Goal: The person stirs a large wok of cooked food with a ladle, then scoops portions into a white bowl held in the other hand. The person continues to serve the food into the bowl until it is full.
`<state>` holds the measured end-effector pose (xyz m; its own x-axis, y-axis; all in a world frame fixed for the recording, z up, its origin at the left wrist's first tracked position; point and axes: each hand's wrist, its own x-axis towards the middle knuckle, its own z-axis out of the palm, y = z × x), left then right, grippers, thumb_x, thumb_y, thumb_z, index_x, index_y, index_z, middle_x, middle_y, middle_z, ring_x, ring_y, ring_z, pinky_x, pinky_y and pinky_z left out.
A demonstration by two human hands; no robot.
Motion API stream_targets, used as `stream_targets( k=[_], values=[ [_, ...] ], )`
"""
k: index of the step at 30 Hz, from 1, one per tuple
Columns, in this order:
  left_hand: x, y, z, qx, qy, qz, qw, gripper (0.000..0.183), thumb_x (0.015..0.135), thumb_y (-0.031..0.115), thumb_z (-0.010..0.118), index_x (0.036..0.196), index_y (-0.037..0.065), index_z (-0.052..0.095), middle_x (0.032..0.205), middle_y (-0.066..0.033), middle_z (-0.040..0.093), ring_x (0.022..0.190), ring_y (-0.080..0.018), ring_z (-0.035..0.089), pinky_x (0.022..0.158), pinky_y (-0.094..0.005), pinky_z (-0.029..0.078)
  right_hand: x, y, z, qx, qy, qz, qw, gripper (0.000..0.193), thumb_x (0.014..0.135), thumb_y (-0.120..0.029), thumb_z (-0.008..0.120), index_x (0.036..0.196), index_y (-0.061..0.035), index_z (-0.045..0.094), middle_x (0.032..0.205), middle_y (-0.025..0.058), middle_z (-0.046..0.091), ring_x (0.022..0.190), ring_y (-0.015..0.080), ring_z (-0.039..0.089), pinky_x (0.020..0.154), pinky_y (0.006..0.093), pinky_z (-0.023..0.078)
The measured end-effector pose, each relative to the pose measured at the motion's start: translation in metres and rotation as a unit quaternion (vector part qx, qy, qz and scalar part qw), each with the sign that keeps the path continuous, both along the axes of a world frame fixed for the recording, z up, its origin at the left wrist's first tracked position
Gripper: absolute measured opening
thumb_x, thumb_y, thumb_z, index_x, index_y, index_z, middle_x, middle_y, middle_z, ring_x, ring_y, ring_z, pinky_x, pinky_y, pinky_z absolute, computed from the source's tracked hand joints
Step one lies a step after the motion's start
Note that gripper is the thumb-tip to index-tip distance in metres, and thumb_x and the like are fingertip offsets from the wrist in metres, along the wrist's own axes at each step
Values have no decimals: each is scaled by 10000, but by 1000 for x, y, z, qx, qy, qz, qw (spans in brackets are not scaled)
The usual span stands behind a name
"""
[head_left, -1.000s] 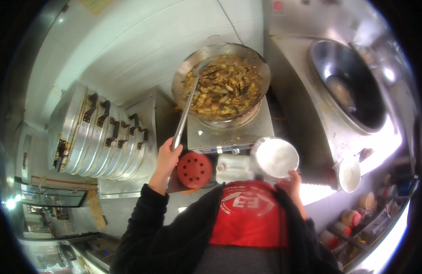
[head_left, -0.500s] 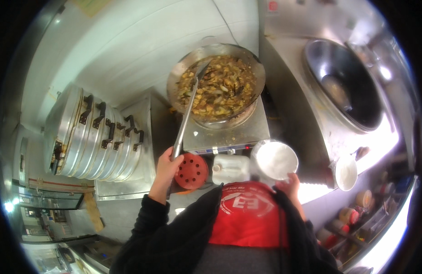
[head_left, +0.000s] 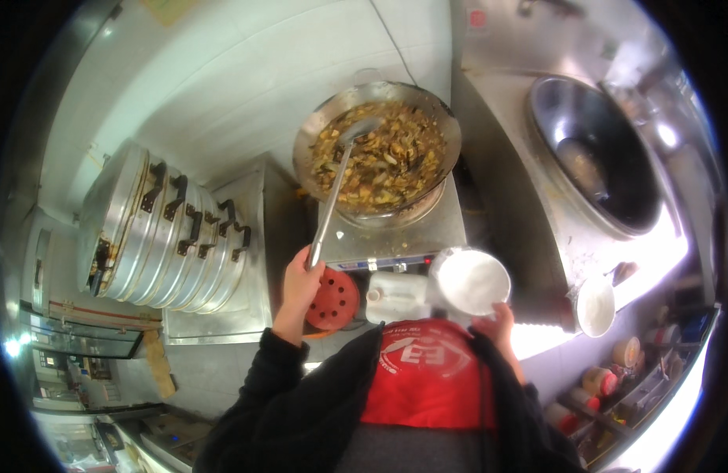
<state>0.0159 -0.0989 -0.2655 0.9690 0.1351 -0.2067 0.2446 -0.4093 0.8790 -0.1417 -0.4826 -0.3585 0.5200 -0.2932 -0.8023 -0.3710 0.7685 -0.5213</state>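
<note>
- Gripping a long-handled metal ladle [head_left: 333, 191]: left hand [head_left: 301, 288], fingers wrapped round the lower end of the handle, thumb side uppermost.
- Ladle slants up and slightly right from the fist; shaft crosses the near left rim of a wide metal wok [head_left: 303, 158], head lying at the food [head_left: 391, 162] in the upper left part.
- Food: chopped pieces, brown, yellow and pale green, in wet-looking sauce, spread over most of the wok's inside.
- Right hand [head_left: 498, 323], fingers bent at the near right rim of a round white pot [head_left: 470, 280]; cannot tell whether they clasp it or merely rest against it.
- Wok sits on a squat metal stove [head_left: 395, 236], small red light on its front edge.
- Between the hands: red disc with holes [head_left: 332, 299] beside the left wrist; whitish plastic jug [head_left: 398, 298] next to the pot.
- Red apron [head_left: 427, 378], dark sleeves below.
- Farther left: stacked metal steamers [head_left: 175, 236], black handles, appearing tilted.
- Farther right: large dark wok [head_left: 585, 158] set in a metal counter [head_left: 529, 150]; white bowl [head_left: 595, 307] at the counter's near end; lidded tubs [head_left: 600, 382] lower down.
</note>
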Motion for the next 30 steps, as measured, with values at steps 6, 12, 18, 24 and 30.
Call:
stream_targets(
  k=[6, 12, 18, 24, 30],
  values=[
    [24, -1, -21, 121, -14, 0, 993, 450, 876, 169, 613, 1309, 58, 563, 1138, -177, 675, 1086, -319, 638, 929, -378, 476, -14, -9, -28, -39, -19, 25, 999, 661, 798, -536, 618, 1275, -100, 477, 907, 145, 607, 760, 262, 593, 707, 371, 522],
    [33, 2, -25, 171, 20, -20, 985, 469, 871, 197, 608, 1324, 89, 553, 1184, -180, 658, 1121, -345, 616, 947, -409, 472, -22, -18, -45, 7, -18, 5, 1000, 632, 784, -555, 616, 1203, -88, 544, 826, 129, 605, 740, 251, 575, 693, 356, 498],
    [42, 24, -17, 241, 20, -55, 969, 503, 870, 221, 620, 1349, 101, 524, 1214, -188, 642, 1127, -362, 605, 952, -431, 472, -21, -18, -42, 10, 25, -20, 999, 633, 772, -563, 626, 1178, -82, 560, 832, 135, 609, 741, 257, 573, 697, 360, 497],
    [29, 4, -9, 372, -136, -2, 918, 488, 827, 139, 650, 1302, 81, 555, 1144, -165, 637, 1070, -380, 596, 902, -467, 473, -25, -17, -36, -38, -28, 19, 999, 519, 820, -398, 629, 1225, -99, 502, 978, 139, 579, 770, 267, 589, 702, 363, 529],
    [18, -44, 0, 235, -383, -33, 893, 288, 819, -38, 570, 1082, 47, 649, 1012, -125, 616, 921, -328, 602, 765, -396, 492, -25, -20, -39, 94, -25, -49, 994, 509, 830, -389, 616, 1233, -102, 495, 951, 146, 605, 757, 279, 594, 693, 384, 519]
  ],
)
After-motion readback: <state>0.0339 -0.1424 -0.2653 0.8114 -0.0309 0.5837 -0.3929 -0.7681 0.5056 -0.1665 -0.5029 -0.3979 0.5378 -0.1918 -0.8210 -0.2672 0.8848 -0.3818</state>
